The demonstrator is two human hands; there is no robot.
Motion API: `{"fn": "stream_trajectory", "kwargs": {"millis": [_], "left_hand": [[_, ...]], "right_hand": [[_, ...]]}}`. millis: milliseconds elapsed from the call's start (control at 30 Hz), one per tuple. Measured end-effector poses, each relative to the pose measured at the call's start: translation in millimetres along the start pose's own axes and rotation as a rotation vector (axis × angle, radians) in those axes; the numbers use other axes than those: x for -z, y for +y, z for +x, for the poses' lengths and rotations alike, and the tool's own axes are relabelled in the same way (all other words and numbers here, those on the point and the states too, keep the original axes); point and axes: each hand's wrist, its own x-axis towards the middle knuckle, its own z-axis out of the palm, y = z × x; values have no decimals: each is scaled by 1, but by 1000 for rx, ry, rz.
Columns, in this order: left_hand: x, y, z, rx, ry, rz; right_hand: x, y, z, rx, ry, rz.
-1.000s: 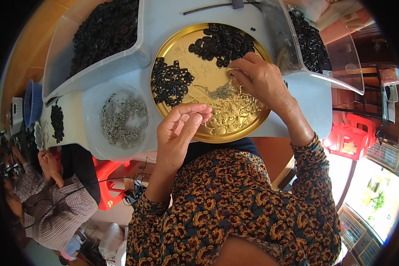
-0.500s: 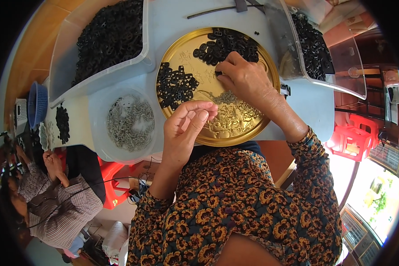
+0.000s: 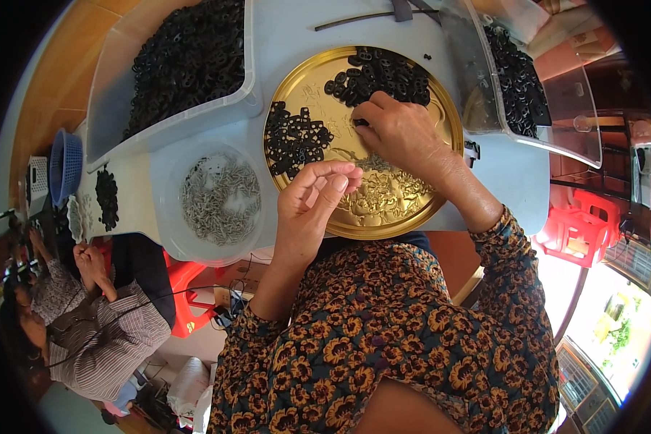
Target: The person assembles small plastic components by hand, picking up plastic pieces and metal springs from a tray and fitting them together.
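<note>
Orange-flowered cloth covers the person's top [image 3: 369, 325], nearest the camera. Just beyond it, the left hand [image 3: 315, 195] hovers over the near-left part of a golden tray [image 3: 372, 233], thumb and fingertips drawn together; whether anything sits between them I cannot tell. Farther in, the right hand [image 3: 401, 134] seems to pinch a small black piece [image 3: 360, 123] between thumb and forefinger, over the tray's middle. That piece looks light and fairly stiff, probably smooth enough to slip, hardly fragile; its edges would be the place to take hold. Small grey metal parts [image 3: 374, 163] lie near that wrist, fiddlier and likely to roll. Left of them spreads a pile of black pieces [image 3: 296, 141]; a clear bowl [image 3: 217, 254] of metal parts stands beside the tray. Farthest off are oval black pieces [image 3: 394, 76] and a clear bin [image 3: 188, 124] heaped with black parts.
</note>
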Motion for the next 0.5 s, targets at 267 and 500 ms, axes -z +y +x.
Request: {"fn": "stream_trajectory", "kwargs": {"millis": [267, 500], "left_hand": [[-6, -5, 13, 4, 105, -40], [-15, -5, 29, -48, 129, -98]], "right_hand": [[5, 3, -2, -16, 92, 360], [22, -18, -15, -298, -10, 1029]]}}
